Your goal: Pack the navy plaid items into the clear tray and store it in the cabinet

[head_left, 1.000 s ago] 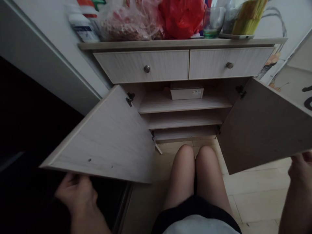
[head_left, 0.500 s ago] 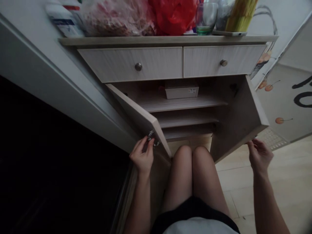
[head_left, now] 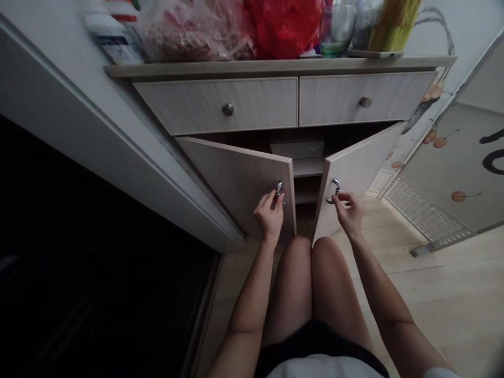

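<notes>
My left hand (head_left: 270, 214) pinches the curved metal handle (head_left: 279, 188) of the left cabinet door (head_left: 240, 176). On the other side, my right hand (head_left: 349, 211) is closed on the handle (head_left: 335, 188) of the right cabinet door (head_left: 362, 168). Both doors stand partly open, angled outward, with a narrow gap between their front edges. Through that gap a pale box (head_left: 297, 148) shows on the upper shelf (head_left: 307, 168). The doors hide most of the cabinet's inside.
Two drawers with round knobs (head_left: 227, 109) sit above the doors. The cabinet top (head_left: 275, 66) holds white bottles (head_left: 112, 39), a clear bag (head_left: 197, 31), a red bag (head_left: 285, 26) and a glass (head_left: 336, 31). My knees (head_left: 301, 252) are close to the doors.
Both doors have swung inward from a wide opening to a narrow gap. My left hand moved right and my right hand moved left, each with its handle. Less of the shelves shows.
</notes>
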A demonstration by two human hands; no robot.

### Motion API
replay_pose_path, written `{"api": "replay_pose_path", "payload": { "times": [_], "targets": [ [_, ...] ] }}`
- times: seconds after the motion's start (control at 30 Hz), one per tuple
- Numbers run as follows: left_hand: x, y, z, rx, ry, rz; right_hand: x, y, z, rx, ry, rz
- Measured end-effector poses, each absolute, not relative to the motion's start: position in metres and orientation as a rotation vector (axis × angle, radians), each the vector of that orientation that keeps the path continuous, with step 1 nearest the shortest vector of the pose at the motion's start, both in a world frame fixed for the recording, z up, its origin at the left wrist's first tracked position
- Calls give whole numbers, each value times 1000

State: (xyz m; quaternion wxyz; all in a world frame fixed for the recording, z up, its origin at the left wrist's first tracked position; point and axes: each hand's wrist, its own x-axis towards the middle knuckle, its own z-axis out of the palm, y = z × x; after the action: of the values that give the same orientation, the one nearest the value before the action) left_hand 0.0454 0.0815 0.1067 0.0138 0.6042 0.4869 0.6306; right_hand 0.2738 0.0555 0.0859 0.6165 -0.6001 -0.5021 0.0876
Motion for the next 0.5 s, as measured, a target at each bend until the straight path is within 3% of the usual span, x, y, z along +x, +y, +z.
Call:
{"api": "replay_pose_path", "payload": {
  "times": [0.5],
  "targets": [
    [83, 167, 108, 1983, 1592, 1712, 228, 159, 102, -1495, -1269, 275]
  ]
}}
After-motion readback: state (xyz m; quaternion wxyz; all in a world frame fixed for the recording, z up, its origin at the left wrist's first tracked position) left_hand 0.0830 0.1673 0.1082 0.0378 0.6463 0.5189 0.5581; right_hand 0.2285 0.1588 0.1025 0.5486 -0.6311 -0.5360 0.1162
